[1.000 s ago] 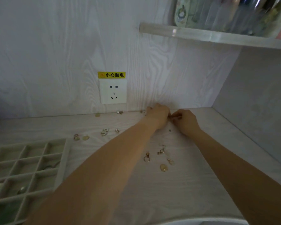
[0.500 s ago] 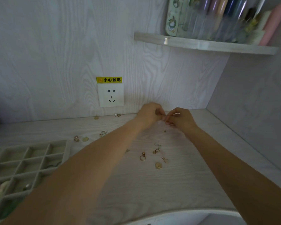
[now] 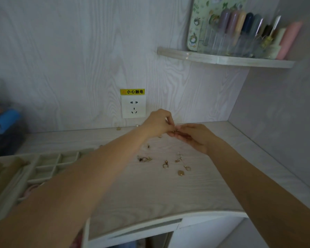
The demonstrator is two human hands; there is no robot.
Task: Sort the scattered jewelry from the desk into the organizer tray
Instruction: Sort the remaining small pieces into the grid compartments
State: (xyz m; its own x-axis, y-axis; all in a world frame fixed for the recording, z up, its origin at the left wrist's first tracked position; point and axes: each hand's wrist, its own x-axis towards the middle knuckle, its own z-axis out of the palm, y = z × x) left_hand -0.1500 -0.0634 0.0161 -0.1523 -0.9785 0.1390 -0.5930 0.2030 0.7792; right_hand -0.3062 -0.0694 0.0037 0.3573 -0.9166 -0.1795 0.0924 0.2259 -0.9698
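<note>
Jewelry lies loose on the desk [image 3: 150, 197] in front of me, most of it in a small cluster just below and nearer to me than my hands: a dark-and-gold tangle [image 3: 145, 159], a gold ring with a small loop [image 3: 165, 165], a small gold hook piece [image 3: 178, 160], a pale hoop earring [image 3: 187, 168] and a flat gold pendant [image 3: 180, 173]. A tiny dark bit [image 3: 148, 146] sits beside my left forearm, and two more small pieces [image 3: 118, 128] lie at the back edge of the desk under the wall socket [image 3: 133, 106].

My left hand [image 3: 157, 123] is raised above the desk, fingers curled, pinching a very small gold item [image 3: 174, 131] at its fingertips. My right hand [image 3: 193, 136] meets it there, palm turned up and fingers loosely extended, its fingertips touching the same spot; whether it also grips the item I cannot tell. The item is too small for me to say what it is.

The organizer tray [image 3: 43, 169] sits at the left of the desk, well apart from my hands and partly hidden behind my left arm. Its back compartments look bare; something pink [image 3: 31, 189] shows in a nearer compartment, blurred.

Up on the wall shelf [image 3: 222, 59] stand a row of coloured tubes [image 3: 243, 31] and a printed green card [image 3: 199, 24]. At the far left edge lies a blurred stack [image 3: 4, 126] of coloured things.
</note>
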